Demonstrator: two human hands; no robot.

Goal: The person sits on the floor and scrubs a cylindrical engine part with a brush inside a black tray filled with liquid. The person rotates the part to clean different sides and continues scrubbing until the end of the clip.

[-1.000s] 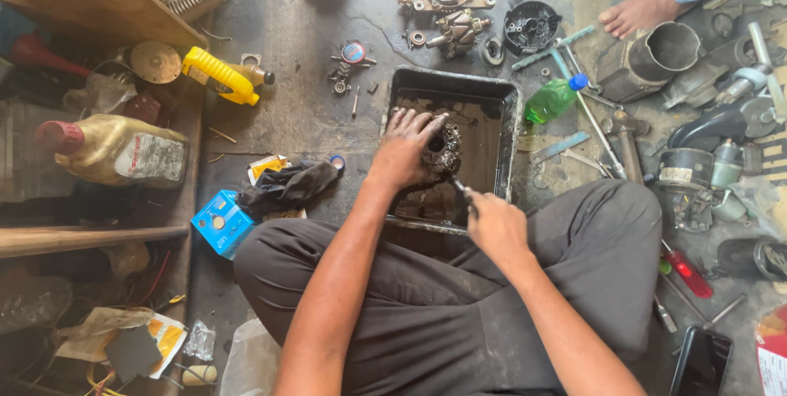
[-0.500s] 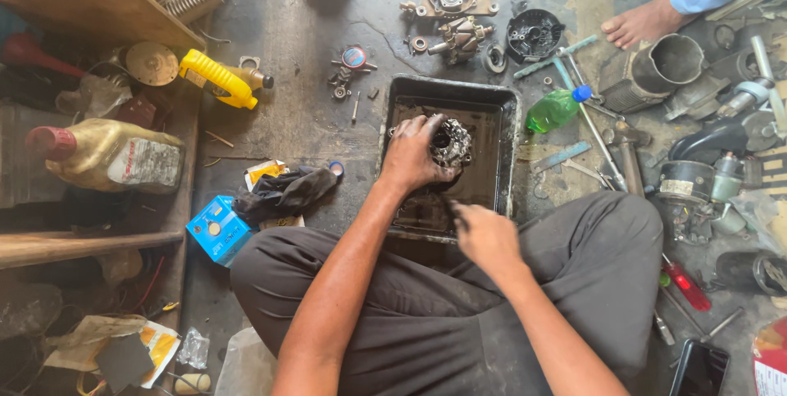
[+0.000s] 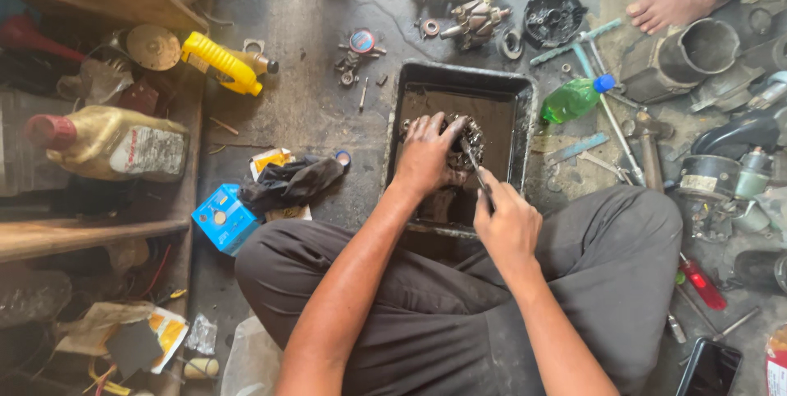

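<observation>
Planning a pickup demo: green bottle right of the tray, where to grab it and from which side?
Take the green bottle around its body, coming from above. It lies on its side on the floor, blue cap pointing up-right, so the round body is exposed on top. The black tray lies just to its left and long metal tools lie against its right, so side approaches look cramped.

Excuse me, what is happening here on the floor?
A person sits cross-legged on the floor over a black rectangular metal tray holding dark liquid. The left hand grips a greasy round metal part inside the tray, while the right hand works a thin metal tool against it. A green plastic bottle lies beside the tray.
</observation>
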